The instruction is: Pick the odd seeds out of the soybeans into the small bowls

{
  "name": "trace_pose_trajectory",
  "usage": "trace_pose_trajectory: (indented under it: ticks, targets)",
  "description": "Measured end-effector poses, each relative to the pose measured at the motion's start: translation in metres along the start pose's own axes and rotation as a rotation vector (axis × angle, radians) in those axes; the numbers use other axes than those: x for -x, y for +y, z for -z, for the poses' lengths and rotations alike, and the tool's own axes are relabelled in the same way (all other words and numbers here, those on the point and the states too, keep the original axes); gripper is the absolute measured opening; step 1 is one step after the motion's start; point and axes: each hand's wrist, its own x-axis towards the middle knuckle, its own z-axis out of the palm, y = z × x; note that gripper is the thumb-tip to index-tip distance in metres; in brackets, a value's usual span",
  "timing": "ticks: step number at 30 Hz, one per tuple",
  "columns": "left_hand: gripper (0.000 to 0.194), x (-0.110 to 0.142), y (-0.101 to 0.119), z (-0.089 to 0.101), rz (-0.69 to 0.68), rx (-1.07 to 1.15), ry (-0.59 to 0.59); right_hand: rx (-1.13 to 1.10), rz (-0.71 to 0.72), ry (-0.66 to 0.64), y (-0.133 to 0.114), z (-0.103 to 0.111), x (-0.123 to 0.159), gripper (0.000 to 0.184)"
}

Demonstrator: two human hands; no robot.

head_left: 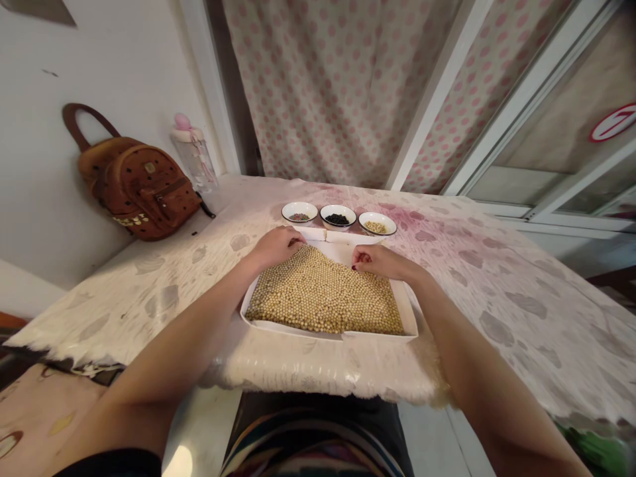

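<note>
A shallow white box (410, 308) stands near the table's front edge, spread with many round, pale yellow beans that look like soybeans (328, 291). Over its back left part is my left hand (279, 247), fingers curled together and pointing down at the beans' edge. My right hand (376, 261) is at the back right part, its fingers bent inward in a pinch just above the beans. Whatever either hand holds is too small or hidden to see. Between the hands the box's white bottom shows bare at the back.
Behind the box stand three white, dark-rimmed bowls: one with small reddish and green bits (299, 213), one with black pieces (338, 217), one with pale beans (377, 224). A brown backpack (149, 189) and a clear bottle (199, 159) are at the back left of the patterned tablecloth (477, 285).
</note>
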Motion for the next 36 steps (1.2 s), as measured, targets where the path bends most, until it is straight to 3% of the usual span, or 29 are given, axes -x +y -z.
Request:
trace_pose_trajectory:
  ticks: [5, 11, 26, 30, 33, 36]
  targets:
    - [0.024, 0.000, -0.002, -0.002, 0.000, 0.006, -0.003, 0.014, -0.004, 0.074, -0.003, 0.000, 0.001, 0.007]
    - [0.026, -0.001, -0.004, -0.004, 0.001, 0.002, -0.010, 0.027, -0.033, 0.060, -0.006, -0.004, 0.000, 0.008]
    - [0.026, 0.000, -0.003, -0.003, 0.011, 0.001, -0.004, 0.312, 0.101, 0.260, -0.014, -0.019, -0.007, 0.009]
    - [0.025, 0.000, 0.000, -0.001, 0.015, 0.008, -0.009, 0.170, 0.111, 0.509, 0.005, -0.004, -0.012, 0.007]
    - [0.024, 0.000, 0.001, -0.001, 0.015, 0.011, -0.009, 0.131, -0.018, 0.780, 0.031, 0.013, -0.013, 0.009]
    - [0.023, 0.000, 0.001, -0.001, 0.012, 0.011, -0.004, 0.098, -0.125, 0.906, 0.057, 0.023, -0.013, 0.011]
